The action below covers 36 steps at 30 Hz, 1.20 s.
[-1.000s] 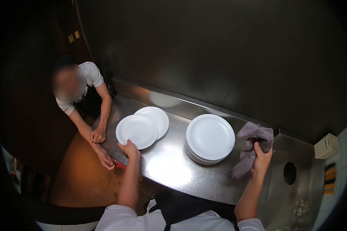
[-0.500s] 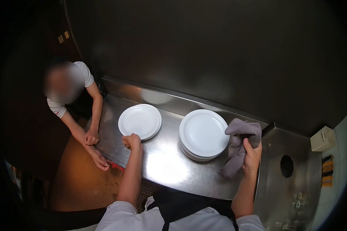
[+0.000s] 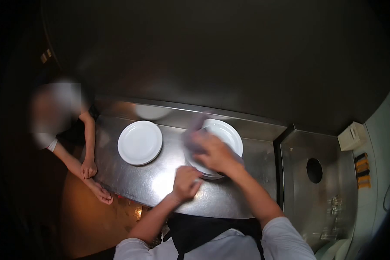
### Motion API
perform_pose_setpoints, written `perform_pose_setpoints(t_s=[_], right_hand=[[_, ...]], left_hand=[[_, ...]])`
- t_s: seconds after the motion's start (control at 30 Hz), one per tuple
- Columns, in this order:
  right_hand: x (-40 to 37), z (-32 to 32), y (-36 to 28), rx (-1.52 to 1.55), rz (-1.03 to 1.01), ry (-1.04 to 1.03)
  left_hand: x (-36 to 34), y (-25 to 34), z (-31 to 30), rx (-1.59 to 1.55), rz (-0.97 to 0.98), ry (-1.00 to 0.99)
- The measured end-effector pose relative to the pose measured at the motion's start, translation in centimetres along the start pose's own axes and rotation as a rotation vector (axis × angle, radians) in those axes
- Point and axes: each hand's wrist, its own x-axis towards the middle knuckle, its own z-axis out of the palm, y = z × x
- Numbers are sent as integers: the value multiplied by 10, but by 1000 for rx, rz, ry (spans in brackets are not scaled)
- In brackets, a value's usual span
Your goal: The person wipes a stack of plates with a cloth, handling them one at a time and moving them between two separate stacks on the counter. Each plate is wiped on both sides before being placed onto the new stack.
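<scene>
Person's black apron (image 3: 212, 236) nearest, on the near side of a stack of round white plates (image 3: 230, 134) on a shiny stainless-steel desk (image 3: 242, 199). Left hand (image 3: 187, 182) at the stack's near-left edge, fingers curled; cannot tell if they grip a rim. Right hand (image 3: 217, 152) over the stack, forearm in from its near-right side, fingers clamped on a greyish-purple fabric cloth (image 3: 192, 135), motion-blurred, over the stack's left part. Low pile of round white plates (image 3: 140, 142) left of the stack, well apart. Co-worker's hand (image 3: 101, 193) farther left of the stack, by the desk edge. Right of the stack: dark round hole (image 3: 314, 170) in steel, then off-white box (image 3: 352, 136). Dark wall (image 3: 212, 52) behind the stack.
</scene>
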Motion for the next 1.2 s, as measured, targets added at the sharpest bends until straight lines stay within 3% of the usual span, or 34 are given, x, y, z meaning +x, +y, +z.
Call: perform_pose_setpoints(t_s=[0.03,0.07,0.2,0.3,0.43,0.57,0.7,0.77,0.8,0.83,0.9,0.97,1.07,1.17,1.2], right_hand=[[8,19,7,36,-7,-373],[4,48,15,-136,-231,-196],[12,34,36,-76,-259,-235],[22,20,39,-118,-123,-275],[25,9,66,-188,-45,-166],[4,-17,73,-457,-29,-27],[-44,-13,49,-571,140,66],[-65,-6,18,-502,204,79],[-70,-3,11,-488,94,155],[-69,-4,3,-278,131,125],[-56,-4,8,33,388,247],[-24,-42,-14,212,469,519],[11,-74,-17,223,319,746],[19,-59,14,-75,495,367],[13,-34,33,-256,428,266]], left_hand=[[7,10,11,49,158,-88],[8,14,21,94,145,-73],[8,8,37,191,74,-13],[11,1,43,253,10,-32],[12,4,46,285,-16,-43],[10,6,48,295,-62,-42],[12,9,47,233,-60,3],[8,7,50,241,-68,26],[7,6,52,238,-76,37],[4,4,53,235,-79,40],[-9,-1,60,234,-123,23],[-3,8,58,228,-182,99],[-1,12,63,186,-272,103],[1,6,66,126,-371,109],[-1,4,66,129,-383,84]])
